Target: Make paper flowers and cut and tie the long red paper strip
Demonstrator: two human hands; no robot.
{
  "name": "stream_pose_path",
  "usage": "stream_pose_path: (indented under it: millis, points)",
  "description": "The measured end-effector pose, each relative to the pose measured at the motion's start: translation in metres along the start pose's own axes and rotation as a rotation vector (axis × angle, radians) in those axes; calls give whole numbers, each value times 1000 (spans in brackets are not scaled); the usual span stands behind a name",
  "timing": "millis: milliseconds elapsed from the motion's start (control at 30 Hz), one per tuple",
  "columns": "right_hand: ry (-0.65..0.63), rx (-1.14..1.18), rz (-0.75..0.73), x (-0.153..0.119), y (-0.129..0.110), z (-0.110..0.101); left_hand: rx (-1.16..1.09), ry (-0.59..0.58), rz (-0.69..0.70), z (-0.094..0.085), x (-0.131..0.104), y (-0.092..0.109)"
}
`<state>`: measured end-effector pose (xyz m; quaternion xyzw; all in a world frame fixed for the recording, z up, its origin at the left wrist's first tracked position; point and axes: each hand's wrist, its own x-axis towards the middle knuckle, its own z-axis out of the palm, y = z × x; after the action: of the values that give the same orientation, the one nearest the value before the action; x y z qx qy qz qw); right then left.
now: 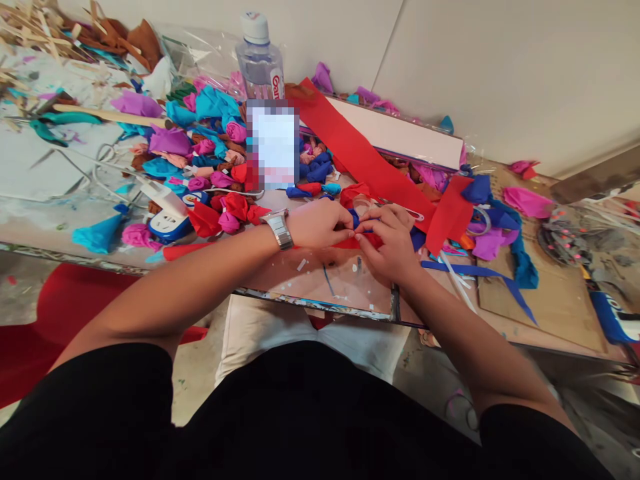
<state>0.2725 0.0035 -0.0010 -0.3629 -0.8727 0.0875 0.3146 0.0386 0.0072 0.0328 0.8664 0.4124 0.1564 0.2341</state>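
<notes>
There are two hands (320,223) (390,243), one watch (279,230), one bottle (257,67) and apparently two red strips (365,147) (449,213).

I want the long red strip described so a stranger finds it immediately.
On the table, find the white-capped clear bottle. From beside it, a wide red strip slants down rightward, ending near the right hand. It is smooth and much longer than the red piece beside its lower end.

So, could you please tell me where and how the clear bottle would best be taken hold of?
The clear bottle is probably best gripped around its upper body, just below the white cap, coming from above: it stands upright with that part exposed, while the pixelated patch hides its lower front.
</notes>
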Motion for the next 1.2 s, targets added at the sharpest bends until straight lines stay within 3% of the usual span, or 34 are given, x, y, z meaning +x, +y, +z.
stream_pose_path:
  millis: [200,367,600,900,1200]
  points:
    - [-9,8,14,0,1,2,190,77,-17,7,-3,8]
    - [-49,5,36,0,-2,2,222,89,33,9,-1,8]
    - [5,24,48,-1,2,4,180,92,-7,9,-2,6]
    - [1,0,31,-1,6,4,-46,58,-20,4,-1,5]
    - [-19,14,14,0,5,1,-27,41,6,2,1,-1]
